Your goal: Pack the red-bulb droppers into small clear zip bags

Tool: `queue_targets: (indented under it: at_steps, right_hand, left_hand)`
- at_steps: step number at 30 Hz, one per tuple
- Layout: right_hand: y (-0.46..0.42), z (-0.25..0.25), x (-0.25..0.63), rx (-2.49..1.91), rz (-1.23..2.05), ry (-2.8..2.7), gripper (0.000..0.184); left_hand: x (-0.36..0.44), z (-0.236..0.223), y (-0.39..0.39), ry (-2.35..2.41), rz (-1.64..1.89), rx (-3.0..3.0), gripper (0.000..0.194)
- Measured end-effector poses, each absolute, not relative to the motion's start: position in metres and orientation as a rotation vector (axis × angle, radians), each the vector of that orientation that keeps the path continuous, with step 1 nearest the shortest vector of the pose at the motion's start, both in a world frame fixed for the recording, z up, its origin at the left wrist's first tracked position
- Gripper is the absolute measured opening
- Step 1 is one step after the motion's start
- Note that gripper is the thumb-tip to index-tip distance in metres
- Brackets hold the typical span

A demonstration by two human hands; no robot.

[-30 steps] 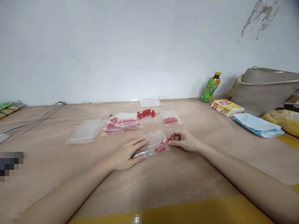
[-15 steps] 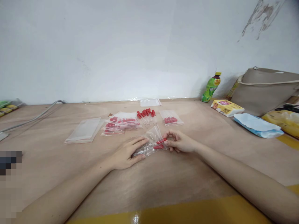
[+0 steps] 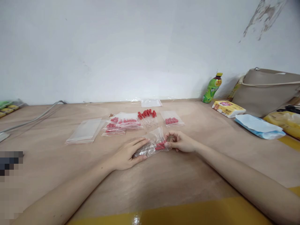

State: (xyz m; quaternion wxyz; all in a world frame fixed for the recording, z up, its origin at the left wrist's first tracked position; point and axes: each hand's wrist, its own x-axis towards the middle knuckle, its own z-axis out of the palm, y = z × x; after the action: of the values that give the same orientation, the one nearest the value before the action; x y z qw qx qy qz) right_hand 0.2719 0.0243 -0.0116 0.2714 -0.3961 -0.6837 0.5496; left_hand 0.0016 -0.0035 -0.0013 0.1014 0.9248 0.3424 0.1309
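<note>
A clear zip bag [image 3: 150,150] lies slanted on the table between my hands, with several red-bulbed droppers [image 3: 160,145] inside, their bulbs toward the right end. My left hand [image 3: 131,153] grips the bag's left part, thumb at the near edge and fingers across the far side. At its right end my right hand [image 3: 177,141] pinches the bag's edge between thumb and fingertips, beside the red bulbs. Beyond them lies a fanned group of loose droppers [image 3: 147,114]. Filled bags [image 3: 124,121] are piled left of it, and one filled bag [image 3: 172,119] lies to its right.
A stack of flat plastic bags [image 3: 84,130] lies at the left, and a small white stack [image 3: 151,103] by the wall. Toward the right stand a green bottle [image 3: 211,89], a tissue pack [image 3: 228,108], a blue-white packet [image 3: 259,125] and a grey bag [image 3: 267,90]. A cable [image 3: 39,114] runs along the left.
The droppers in the bag now sit closer together, with their red bulbs bunched at its right end. My right fingers have shifted slightly along that edge; my left hand stays put.
</note>
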Motion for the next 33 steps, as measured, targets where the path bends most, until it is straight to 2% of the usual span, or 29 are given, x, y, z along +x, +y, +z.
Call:
queue_targets:
  at_steps: [8, 13, 17, 19, 21, 23, 28, 33]
  right_hand:
    - [0.028, -0.021, 0.256, -1.218, 1.406, -1.630, 0.037]
    - [0.028, -0.015, 0.262, -1.150, 1.542, -1.666, 0.033]
    - [0.027, -0.009, 0.271, -1.183, 1.562, -1.778, 0.024]
    - [0.027, -0.008, 0.274, -1.254, 1.510, -1.802, 0.029]
    - [0.027, -0.008, 0.276, -1.329, 1.417, -1.786, 0.041]
    - [0.029, -0.008, 0.277, -1.390, 1.274, -1.733, 0.043]
    - [0.055, -0.001, 0.276, -1.424, 0.712, -1.746, 0.016]
    - [0.101, 0.011, 0.247, -1.616, 0.293, -1.927, 0.016]
  left_hand:
    - [0.002, -0.002, -0.003, 1.005, 0.402, 2.713, 0.056]
    - [0.002, -0.002, -0.003, 1.013, 0.390, 2.704, 0.056]
    - [0.002, 0.000, -0.003, 1.008, 0.339, 2.710, 0.049]
    - [0.002, 0.000, -0.003, 1.000, 0.320, 2.706, 0.046]
    - [0.001, 0.000, -0.003, 0.998, 0.313, 2.701, 0.045]
    - [0.001, -0.001, -0.003, 0.997, 0.317, 2.703, 0.045]
    - [0.001, -0.001, -0.003, 0.994, 0.324, 2.714, 0.045]
    - [0.002, -0.001, -0.002, 1.003, 0.322, 2.706, 0.045]
